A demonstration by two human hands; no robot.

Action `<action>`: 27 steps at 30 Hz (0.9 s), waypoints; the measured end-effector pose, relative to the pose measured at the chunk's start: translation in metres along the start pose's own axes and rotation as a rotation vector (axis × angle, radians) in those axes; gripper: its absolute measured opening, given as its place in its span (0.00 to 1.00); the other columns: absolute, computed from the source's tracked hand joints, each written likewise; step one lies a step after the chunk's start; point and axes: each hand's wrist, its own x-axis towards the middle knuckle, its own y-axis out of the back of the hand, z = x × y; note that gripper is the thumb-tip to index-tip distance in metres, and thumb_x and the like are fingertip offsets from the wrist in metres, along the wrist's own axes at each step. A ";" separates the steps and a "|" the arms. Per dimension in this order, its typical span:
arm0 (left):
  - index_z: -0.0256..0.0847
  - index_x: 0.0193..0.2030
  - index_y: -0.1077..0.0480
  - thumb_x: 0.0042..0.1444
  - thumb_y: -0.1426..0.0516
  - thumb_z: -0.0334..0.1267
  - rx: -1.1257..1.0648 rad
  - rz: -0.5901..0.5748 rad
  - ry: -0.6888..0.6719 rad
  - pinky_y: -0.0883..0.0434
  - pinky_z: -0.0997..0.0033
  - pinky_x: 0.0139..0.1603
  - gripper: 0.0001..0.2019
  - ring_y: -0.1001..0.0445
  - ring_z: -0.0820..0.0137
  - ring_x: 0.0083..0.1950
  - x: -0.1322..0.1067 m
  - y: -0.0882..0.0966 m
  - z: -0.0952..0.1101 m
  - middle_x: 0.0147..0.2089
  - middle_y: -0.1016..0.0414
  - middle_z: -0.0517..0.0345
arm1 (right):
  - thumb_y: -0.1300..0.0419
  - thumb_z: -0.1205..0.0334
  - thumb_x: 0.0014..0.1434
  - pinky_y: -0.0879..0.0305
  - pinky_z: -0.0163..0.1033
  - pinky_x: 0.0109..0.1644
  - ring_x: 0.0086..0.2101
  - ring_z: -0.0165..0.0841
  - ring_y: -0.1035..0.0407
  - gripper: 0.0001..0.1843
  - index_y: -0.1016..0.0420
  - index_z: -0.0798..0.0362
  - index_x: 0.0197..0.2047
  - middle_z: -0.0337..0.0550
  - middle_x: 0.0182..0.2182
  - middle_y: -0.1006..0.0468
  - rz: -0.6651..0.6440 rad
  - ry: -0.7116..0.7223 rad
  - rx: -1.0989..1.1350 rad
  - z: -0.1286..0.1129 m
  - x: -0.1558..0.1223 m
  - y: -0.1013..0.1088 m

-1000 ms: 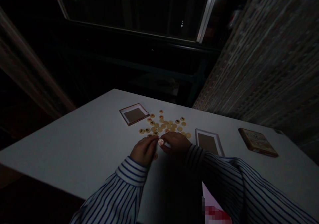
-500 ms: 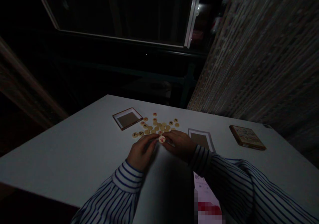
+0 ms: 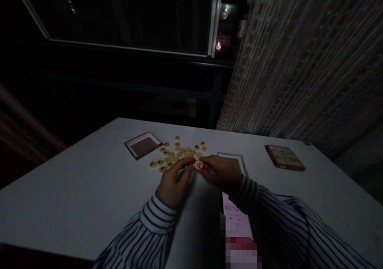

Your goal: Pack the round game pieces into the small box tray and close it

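A round Chinese chess piece [image 3: 198,165] with a red character faces me, held between the fingertips of both hands above the near side of the pile. My left hand [image 3: 173,181] is closed, its thumb and fingers pinching from the left. My right hand [image 3: 223,171] is closed on the right side of the same piece. Whether more pieces sit behind it is hidden. Just beyond the hands, several loose Chinese chess pieces [image 3: 179,154] lie scattered, some face down, others showing black or red characters.
An open shallow box tray [image 3: 137,152] lies left of the pieces. A second pale-rimmed tray [image 3: 243,161] is partly behind my right hand. Farther right lies a closed printed box [image 3: 285,157]. A lit phone [image 3: 237,221] with a timer rests below my right forearm. A string curtain [image 3: 239,93] hangs behind the white table [image 3: 74,189].
The view has swung slightly right, so the table things appear shifted left. Both hands still hold the piece, whose face has turned a little. More black-lettered pieces show beside my left hand.
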 end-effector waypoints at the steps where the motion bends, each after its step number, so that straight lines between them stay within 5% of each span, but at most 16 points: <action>1: 0.38 0.43 0.32 0.54 0.48 0.38 -0.017 -0.004 0.007 0.33 0.68 0.49 0.12 0.28 0.69 0.45 0.001 -0.003 0.001 0.43 0.26 0.54 | 0.47 0.60 0.55 0.38 0.34 0.38 0.33 0.30 0.33 0.13 0.30 0.55 0.43 0.42 0.31 0.26 0.004 -0.016 -0.005 0.001 -0.002 0.002; 27: 0.35 0.35 0.31 0.44 0.42 0.37 -0.517 -0.104 0.284 0.30 0.69 0.41 0.11 0.26 0.69 0.36 0.032 -0.079 0.041 0.32 0.23 0.55 | 0.45 0.60 0.54 0.35 0.36 0.36 0.31 0.30 0.32 0.14 0.30 0.54 0.43 0.43 0.31 0.26 0.202 -0.164 0.020 0.050 -0.052 0.028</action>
